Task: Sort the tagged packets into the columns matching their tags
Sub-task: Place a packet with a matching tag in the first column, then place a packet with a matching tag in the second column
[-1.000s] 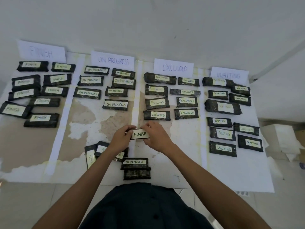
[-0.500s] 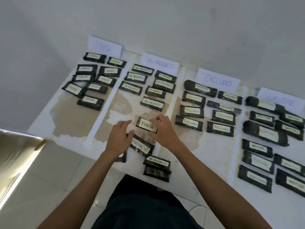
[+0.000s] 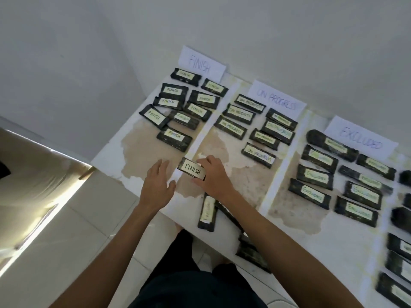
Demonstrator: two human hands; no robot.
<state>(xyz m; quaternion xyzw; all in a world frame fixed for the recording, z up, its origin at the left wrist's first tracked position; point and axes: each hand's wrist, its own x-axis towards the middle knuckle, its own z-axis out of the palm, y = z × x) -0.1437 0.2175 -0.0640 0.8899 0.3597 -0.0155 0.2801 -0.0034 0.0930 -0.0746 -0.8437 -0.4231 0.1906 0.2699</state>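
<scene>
Head view is showing the right hand (image 3: 213, 176) pinching a dark packet tagged FINISH (image 3: 192, 169) by its right end, fingers curling over the far edge and the thumb pressing on the near edge. The packet is sitting tilted over the pale dividing strip (image 3: 205, 130) between the FINISH and ON PROGRESS columns, just on the near side of the closest packet in the FINISH column (image 3: 174, 135). Whether it is touching the tabletop (image 3: 138, 152) or hanging slightly above it is not clear. The left hand (image 3: 155, 185) is lying flat and empty just left of the packet, fingers straight and spread, thumb out to the side. Paper header cards reading FINISH (image 3: 201, 64), ON PROGRESS (image 3: 277, 101) and EXCLUDED (image 3: 360, 138) are leaning at the wall end of the columns, with rows of tagged packets lying below each. An unsorted packet (image 3: 208, 211) is lying lengthwise at the tabletop's near edge, just under the right wrist, and more dark packets (image 3: 251, 252) are showing partly from beneath the right forearm.
</scene>
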